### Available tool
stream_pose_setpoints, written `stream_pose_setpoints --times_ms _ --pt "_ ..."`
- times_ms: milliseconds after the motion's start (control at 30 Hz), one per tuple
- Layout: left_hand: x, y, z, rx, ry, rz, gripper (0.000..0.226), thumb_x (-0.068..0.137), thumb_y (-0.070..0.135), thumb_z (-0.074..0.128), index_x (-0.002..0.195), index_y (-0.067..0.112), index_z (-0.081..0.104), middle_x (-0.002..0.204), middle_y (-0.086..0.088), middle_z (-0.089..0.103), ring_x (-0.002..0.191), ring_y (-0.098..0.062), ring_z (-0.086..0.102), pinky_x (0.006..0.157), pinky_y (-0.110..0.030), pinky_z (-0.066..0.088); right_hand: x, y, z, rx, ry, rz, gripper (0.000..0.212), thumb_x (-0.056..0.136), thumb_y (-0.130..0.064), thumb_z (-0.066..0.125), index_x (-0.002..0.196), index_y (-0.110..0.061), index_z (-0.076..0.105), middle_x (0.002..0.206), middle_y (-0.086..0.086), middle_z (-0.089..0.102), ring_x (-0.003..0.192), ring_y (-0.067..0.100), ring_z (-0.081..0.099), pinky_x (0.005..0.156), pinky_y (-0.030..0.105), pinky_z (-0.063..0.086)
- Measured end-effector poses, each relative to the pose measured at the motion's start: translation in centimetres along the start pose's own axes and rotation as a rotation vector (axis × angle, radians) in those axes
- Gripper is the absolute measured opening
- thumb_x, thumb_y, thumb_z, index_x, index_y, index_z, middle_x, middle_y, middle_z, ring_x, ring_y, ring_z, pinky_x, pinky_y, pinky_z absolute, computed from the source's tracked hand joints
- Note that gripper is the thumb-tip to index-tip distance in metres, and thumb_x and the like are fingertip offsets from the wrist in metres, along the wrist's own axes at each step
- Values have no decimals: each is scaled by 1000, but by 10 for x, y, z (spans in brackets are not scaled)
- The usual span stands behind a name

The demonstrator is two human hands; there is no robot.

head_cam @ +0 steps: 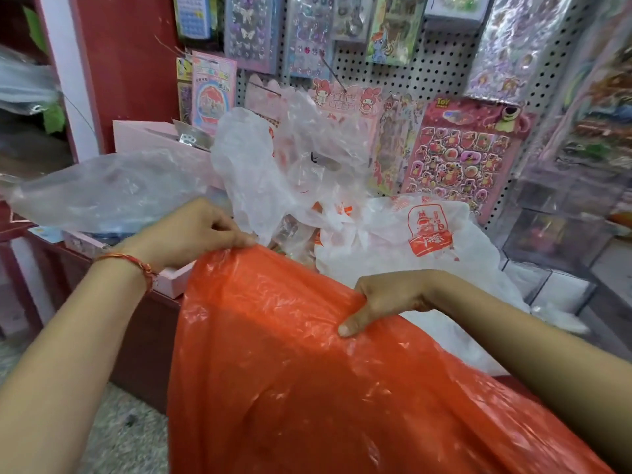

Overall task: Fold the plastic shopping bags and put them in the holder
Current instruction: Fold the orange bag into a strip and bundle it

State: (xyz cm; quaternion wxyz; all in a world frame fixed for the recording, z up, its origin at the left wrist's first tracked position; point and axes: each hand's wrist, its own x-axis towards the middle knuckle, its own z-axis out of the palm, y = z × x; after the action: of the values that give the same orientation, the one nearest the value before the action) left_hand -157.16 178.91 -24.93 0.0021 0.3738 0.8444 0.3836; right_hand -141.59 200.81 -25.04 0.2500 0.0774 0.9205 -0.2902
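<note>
A large orange plastic bag (pixel 290 371) hangs spread in front of me, filling the lower middle of the view. My left hand (pixel 191 230) pinches its top left corner. My right hand (pixel 386 299) grips the top edge further right, thumb on the front of the plastic. Behind the orange bag lies a heap of other bags: a white bag with a red print (pixel 427 241), a crumpled translucent white bag (pixel 260 165) standing up, and a clear bag (pixel 113 189) stretched out to the left. No holder can be made out.
The bags rest on a dark red counter (pixel 143 336) with a pink box (pixel 171 278) at its edge. A pegboard wall (pixel 441 70) hung with sticker sheets stands behind. Clear display cases (pixel 561 234) sit at the right. Speckled floor (pixel 126 436) shows at the lower left.
</note>
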Motion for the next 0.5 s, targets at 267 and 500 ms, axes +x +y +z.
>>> stream_pose_setpoints --times_ms 267,500 --pt "0 -31 -4 27 5 -106 17 75 25 75 62 13 74 71 -17 70 65 -21 57 64 -30 43 -55 79 -12 13 -123 300 40 88 -23 64 48 -25 70 58 -12 67 56 2 60 67 16 46" --pt "4 -51 -3 -7 64 -129 28 73 17 77 48 27 68 49 3 65 58 -18 54 54 -16 43 -92 116 -33 -27 -53 408 17 79 -25 72 65 -16 72 67 -3 70 59 9 62 70 24 51"
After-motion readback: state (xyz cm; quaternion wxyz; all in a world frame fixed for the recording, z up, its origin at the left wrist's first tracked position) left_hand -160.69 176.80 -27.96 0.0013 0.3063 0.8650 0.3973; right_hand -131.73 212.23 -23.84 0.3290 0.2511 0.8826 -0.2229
